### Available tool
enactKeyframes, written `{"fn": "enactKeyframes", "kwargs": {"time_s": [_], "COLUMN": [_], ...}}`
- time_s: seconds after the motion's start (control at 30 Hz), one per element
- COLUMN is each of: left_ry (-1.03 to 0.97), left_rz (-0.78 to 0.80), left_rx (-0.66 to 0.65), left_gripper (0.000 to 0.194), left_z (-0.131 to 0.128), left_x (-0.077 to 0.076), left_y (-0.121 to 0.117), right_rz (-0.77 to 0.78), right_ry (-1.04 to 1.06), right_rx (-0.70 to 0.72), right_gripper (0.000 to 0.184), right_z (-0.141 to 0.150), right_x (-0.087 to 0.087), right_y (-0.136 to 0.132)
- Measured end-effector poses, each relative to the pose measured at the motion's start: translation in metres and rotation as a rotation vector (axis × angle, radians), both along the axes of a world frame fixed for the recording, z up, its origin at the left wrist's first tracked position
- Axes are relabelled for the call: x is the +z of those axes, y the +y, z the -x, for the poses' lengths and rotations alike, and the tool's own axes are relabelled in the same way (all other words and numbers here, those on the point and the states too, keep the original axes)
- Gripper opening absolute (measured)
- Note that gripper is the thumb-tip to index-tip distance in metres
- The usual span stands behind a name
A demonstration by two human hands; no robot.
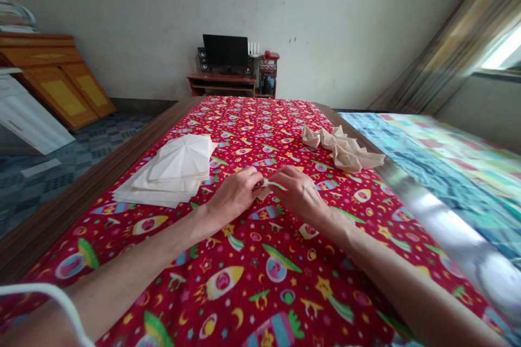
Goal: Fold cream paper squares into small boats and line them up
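Between my two hands is a small piece of folded cream paper (264, 191), mostly covered by the fingers. My left hand (240, 191) pinches its left side, and my right hand (299, 191) grips it from the right. To the left lies a stack of creased, cream paper sheets (179, 165), the top one marked with fold lines that radiate from its middle. Over on the right, several folded paper pieces (345, 149) with pointed tips sit in a loose group.
A red patterned cloth (260, 260) covers the long table, whose brown edge (77, 198) shows at the left. A white cable (61, 301) crosses near my left forearm. Beyond stand a desk with a monitor (226, 51), a wooden cabinet (61, 78) and, right, a bed (439, 162).
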State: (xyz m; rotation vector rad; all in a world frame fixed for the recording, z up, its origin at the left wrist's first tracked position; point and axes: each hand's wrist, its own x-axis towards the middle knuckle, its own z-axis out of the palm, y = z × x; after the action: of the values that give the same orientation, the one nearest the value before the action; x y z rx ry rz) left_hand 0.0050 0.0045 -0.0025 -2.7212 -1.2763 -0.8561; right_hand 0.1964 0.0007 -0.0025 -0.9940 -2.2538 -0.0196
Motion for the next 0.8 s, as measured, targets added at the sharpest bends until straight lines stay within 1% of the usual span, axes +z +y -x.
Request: {"fn": "enactKeyframes", "kwargs": {"time_s": [0.1, 0.17, 0.23, 0.3, 0.47, 0.53, 0.67, 0.8], "left_ry": [-0.004, 0.020, 0.054, 0.088, 0.153, 0.129, 0.047, -0.020], "left_rz": [0.015, 0.016, 0.010, -0.011, -0.098, -0.078, 0.013, 0.038], "left_rx": [-0.018, -0.048, -0.064, -0.065, -0.058, -0.061, -0.089, -0.122], "left_gripper": [0.020, 0.017, 0.010, 0.008, 0.014, 0.013, 0.006, 0.004], "left_z": [0.000, 0.002, 0.005, 0.008, 0.008, 0.007, 0.009, 0.014], "left_x": [-0.005, -0.005, -0.005, -0.006, -0.012, -0.013, -0.015, -0.018], "left_y": [0.000, 0.000, -0.001, -0.001, 0.000, 0.002, 0.007, 0.013], "right_rz": [-0.039, -0.062, -0.073, -0.073, -0.006, 0.044, 0.132, 0.172], "right_ry": [-0.224, -0.331, -0.398, -0.426, -0.383, -0.331, -0.239, -0.186], "right_rx": [0.018, -0.006, -0.026, -0.042, -0.097, -0.106, -0.129, -0.120], "right_gripper": [0.022, 0.024, 0.025, 0.025, 0.021, 0.021, 0.020, 0.021], "right_z": [-0.003, -0.004, -0.005, -0.006, -0.005, -0.003, -0.001, 0.000], "right_x": [-0.001, -0.001, -0.002, -0.003, -0.007, -0.007, -0.009, -0.011], "right_y": [-0.001, -0.002, -0.002, -0.002, -0.002, -0.002, -0.002, -0.001]}}
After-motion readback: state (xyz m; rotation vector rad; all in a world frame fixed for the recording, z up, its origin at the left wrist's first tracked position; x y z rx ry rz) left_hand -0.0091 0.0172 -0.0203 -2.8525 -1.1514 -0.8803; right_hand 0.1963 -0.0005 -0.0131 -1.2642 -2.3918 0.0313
